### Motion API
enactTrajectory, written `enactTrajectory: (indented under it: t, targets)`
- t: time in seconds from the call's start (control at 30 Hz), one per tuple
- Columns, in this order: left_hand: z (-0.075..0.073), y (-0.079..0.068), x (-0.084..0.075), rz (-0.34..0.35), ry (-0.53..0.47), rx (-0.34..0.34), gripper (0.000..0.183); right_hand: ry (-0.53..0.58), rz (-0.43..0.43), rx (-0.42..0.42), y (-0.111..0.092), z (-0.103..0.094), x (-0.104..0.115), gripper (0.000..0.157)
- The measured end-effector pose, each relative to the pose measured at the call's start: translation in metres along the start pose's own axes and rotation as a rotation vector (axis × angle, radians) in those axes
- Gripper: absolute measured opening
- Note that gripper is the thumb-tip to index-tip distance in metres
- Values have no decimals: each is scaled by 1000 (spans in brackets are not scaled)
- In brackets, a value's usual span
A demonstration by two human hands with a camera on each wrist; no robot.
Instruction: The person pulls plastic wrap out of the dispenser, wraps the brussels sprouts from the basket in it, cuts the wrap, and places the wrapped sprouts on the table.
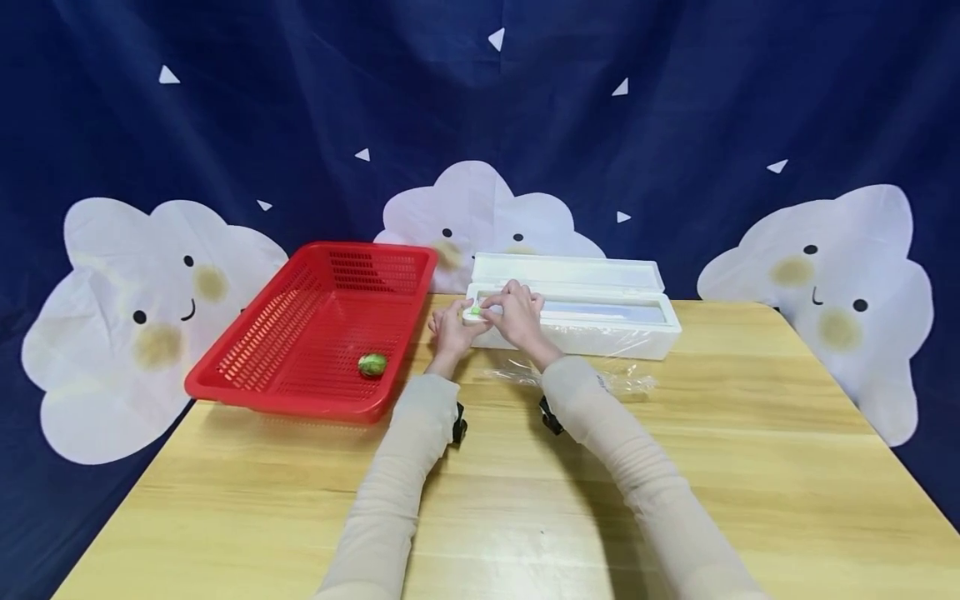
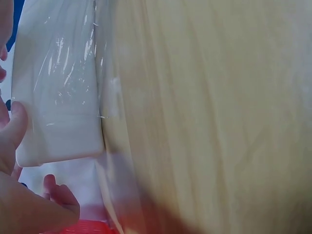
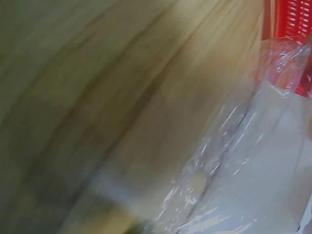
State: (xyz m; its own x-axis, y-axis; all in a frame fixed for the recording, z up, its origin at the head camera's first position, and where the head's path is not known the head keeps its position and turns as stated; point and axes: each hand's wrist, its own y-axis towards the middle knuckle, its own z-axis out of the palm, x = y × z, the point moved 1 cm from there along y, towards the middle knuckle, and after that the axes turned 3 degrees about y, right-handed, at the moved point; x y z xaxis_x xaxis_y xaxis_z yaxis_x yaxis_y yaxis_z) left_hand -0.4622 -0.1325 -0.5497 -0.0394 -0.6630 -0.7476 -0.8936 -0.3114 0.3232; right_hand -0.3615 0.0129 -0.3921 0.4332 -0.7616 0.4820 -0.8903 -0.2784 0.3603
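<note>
A white cling film dispenser [image 1: 592, 340] stands on the table with its long lid [image 1: 570, 271] raised at the back. Clear cling film [image 1: 630, 383] hangs down its front and spreads onto the table. My left hand [image 1: 452, 331] holds the dispenser's left end; its thumb [image 2: 18, 122] lies against the white wall in the left wrist view. Over that end, the right hand [image 1: 517, 315] has its fingertips pinched at a small light-green slider [image 1: 475, 311], partly hidden by the fingers. Only the film-covered dispenser [image 3: 263, 170] is clear in the right wrist view.
Left of the dispenser stands a red plastic basket [image 1: 300, 400] with slotted walls. A small mottled-green round item [image 1: 372, 364] lies in it, its kind unclear. The wooden table [image 1: 510, 517] extends toward me; a blue cloud-patterned curtain [image 1: 420, 92] hangs behind.
</note>
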Motion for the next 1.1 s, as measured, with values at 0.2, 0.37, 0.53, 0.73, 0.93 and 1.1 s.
enactTrajectory:
  t: [0.2,0.37,0.53,0.73,0.93,1.1]
  targets:
    - [-80,-42,-78,-71,-62,89,62,-57,-56,-16,-2,-2,2,19]
    - [-86,-49,-88,-85,-65,81,60,-68,-55,-19,-5,-5,0,19]
    - [-111,-69,-118,-98,-60,119,54,-86,-35,-28,-10,-12,-10,18]
    - [-118,-71,-125,-97,-38,113,55,-102,1,-20,-19,-41,-40,20]
    - [-118,-70,-122,-114,-62,123,55,-162,-4,-38,-41,-82,-88,19]
    - [-114,-73,-122,-123,-69,153,56,-226,23,-44,-68,-121,-132,17]
